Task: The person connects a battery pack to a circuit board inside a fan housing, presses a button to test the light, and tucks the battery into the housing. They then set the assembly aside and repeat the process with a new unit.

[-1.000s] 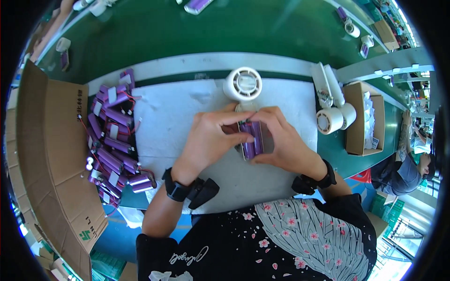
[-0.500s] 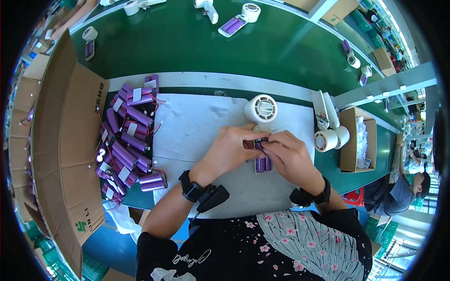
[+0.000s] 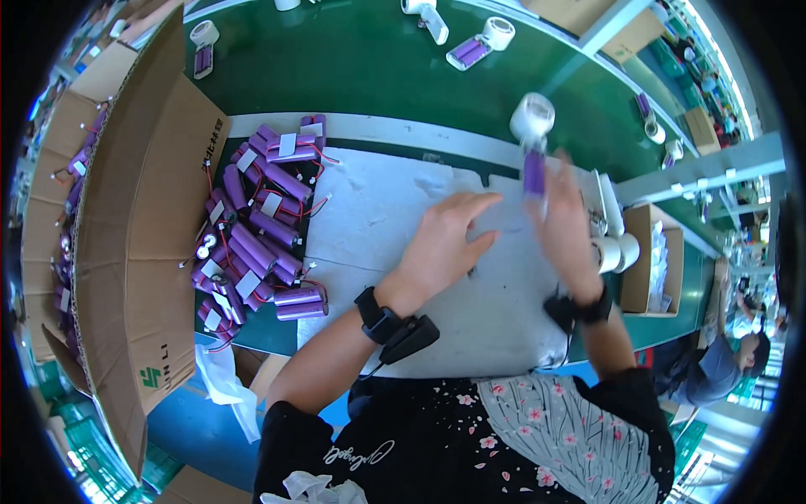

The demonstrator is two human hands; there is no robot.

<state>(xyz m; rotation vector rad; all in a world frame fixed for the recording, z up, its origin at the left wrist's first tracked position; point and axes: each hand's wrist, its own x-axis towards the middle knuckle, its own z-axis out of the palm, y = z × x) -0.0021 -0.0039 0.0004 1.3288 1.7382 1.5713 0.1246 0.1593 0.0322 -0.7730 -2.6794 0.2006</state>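
Note:
Over the far edge of the white foam mat (image 3: 395, 311), my right hand (image 3: 561, 231) is closed on the lower part of a white handheld fan (image 3: 532, 122), both smeared by motion. The fan's round head points away from me, above the green belt, and purple battery cells show in its open handle. My left hand (image 3: 441, 248) holds nothing and hovers over the mat, thumb and fingers apart. Left of it lies a pile of purple battery packs (image 3: 256, 244) with red and black wires and white pads.
A tall cardboard box (image 3: 159, 244) stands left of the batteries. Several fans, including an open one (image 3: 483, 46), lie on the green belt (image 3: 353, 71). More white fans (image 3: 617, 252) sit at the right, beside a small carton (image 3: 635, 252) of pale packets. A person (image 3: 726, 370) is farther right.
My hands have parted. The right carries the fan from the mat's middle away and to the right, toward the belt; the left has let go. The whole view has shifted slightly.

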